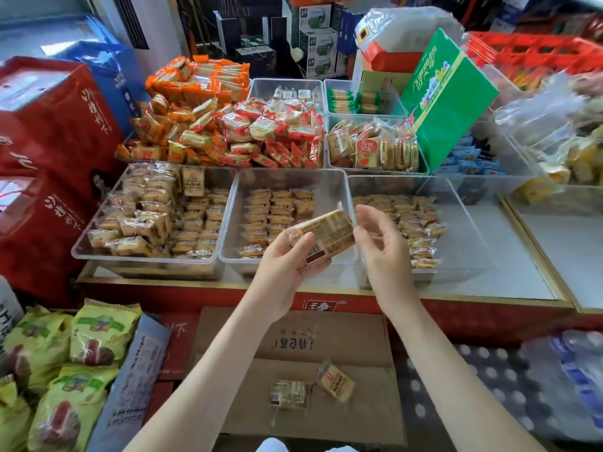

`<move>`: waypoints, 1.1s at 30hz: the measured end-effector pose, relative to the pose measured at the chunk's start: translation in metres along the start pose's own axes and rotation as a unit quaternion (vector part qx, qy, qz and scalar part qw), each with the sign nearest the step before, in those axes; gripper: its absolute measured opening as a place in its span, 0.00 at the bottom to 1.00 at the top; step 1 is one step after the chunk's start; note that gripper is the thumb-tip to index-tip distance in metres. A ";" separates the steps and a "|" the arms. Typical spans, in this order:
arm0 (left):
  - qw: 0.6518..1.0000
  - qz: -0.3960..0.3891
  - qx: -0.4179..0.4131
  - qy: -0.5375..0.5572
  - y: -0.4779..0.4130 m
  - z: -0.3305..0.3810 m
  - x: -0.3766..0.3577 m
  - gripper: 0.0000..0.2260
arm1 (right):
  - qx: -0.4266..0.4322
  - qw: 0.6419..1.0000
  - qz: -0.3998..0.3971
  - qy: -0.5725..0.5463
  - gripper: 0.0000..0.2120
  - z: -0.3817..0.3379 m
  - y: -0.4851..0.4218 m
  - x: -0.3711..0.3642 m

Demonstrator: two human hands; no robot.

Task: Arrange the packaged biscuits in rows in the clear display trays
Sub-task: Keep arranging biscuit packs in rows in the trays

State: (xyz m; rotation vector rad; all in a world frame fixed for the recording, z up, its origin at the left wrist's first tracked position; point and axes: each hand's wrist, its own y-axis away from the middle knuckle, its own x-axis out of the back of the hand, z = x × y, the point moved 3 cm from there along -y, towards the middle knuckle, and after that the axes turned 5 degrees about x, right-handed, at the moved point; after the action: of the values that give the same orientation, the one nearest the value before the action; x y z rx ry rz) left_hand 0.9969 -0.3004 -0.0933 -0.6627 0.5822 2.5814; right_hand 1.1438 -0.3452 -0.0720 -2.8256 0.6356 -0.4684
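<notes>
My left hand (287, 256) grips a yellow biscuit pack (329, 236) above the front edge of the middle clear tray (336, 187). My right hand (380, 239) hovers just right of the pack with relaxed, spread fingers; its fingertips are near the pack's right end. Rows of small biscuit packs (277, 210) lie in the middle tray. The left tray (98, 246) is nearly full of similar packs, and the right tray (463, 223) has rows along its left side. Two loose packs (336, 383) lie on a cardboard box (293, 344) below.
Heaps of orange and red snack packs (228, 125) fill the trays behind. A green carton (447, 96) leans at the back right. Red boxes (49, 125) stand on the left, green bags (65, 353) lie lower left, and bottled water (571, 380) lower right.
</notes>
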 end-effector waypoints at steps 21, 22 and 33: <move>0.972 -0.025 0.087 -0.217 -0.135 -0.114 -0.139 0.11 | -0.193 0.954 -0.195 0.123 0.30 0.126 -0.067 0.149; 0.970 -0.050 0.103 -0.216 -0.144 -0.121 -0.148 0.13 | -0.195 0.951 -0.198 0.137 0.33 0.135 -0.073 0.153; 0.557 -0.117 -0.002 -0.822 -0.278 -0.200 -0.140 0.43 | -0.096 0.765 -0.312 0.555 0.08 0.234 -0.165 0.211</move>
State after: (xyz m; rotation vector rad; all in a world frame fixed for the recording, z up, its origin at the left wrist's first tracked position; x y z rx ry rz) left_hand 1.3134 -0.2059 -0.2603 1.5336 -0.2073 1.7445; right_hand 1.4690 -0.2622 -0.1901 -2.5743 -0.2166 -2.3724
